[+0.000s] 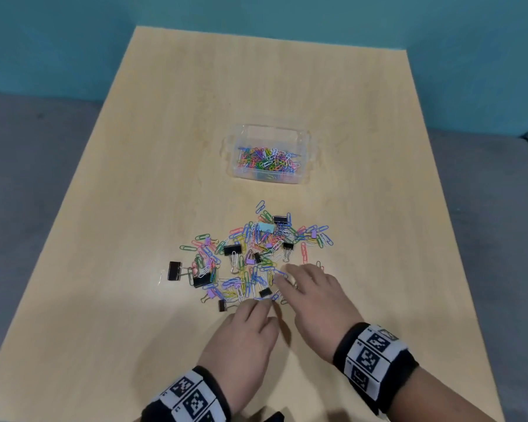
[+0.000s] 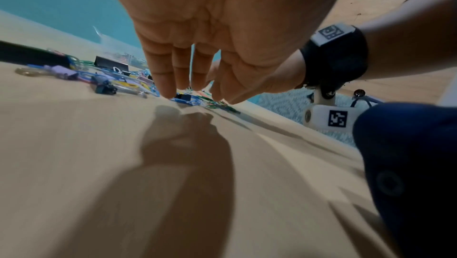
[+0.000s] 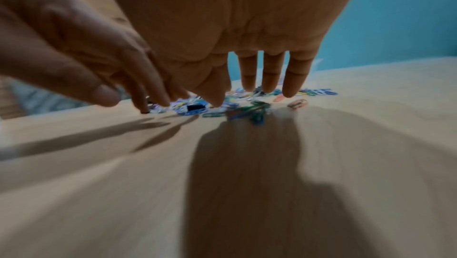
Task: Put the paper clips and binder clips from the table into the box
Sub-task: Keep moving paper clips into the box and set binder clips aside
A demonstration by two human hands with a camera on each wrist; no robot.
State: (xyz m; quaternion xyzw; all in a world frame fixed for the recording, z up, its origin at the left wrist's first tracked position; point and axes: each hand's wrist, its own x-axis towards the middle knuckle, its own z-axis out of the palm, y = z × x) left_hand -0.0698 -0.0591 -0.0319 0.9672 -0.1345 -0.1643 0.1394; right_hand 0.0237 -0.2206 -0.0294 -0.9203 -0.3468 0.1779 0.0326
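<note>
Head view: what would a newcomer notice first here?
A bright pile of clips lies mid-table, paper clips mixed with black binder clips. Behind it stands a clear box already holding paper clips. Both hands, left and right, reach with straight fingers into the pile's near edge.

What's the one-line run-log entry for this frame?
phase: gathering | left hand: open, at near edge of clip pile | right hand: open, on pile | box: holds paper clips only | nothing gripped

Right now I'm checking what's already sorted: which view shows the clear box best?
The head view: the clear box sits whole, paper clips inside. The left wrist view catches only a blurred part beyond the fingers; the right wrist view barely shows it.
</note>
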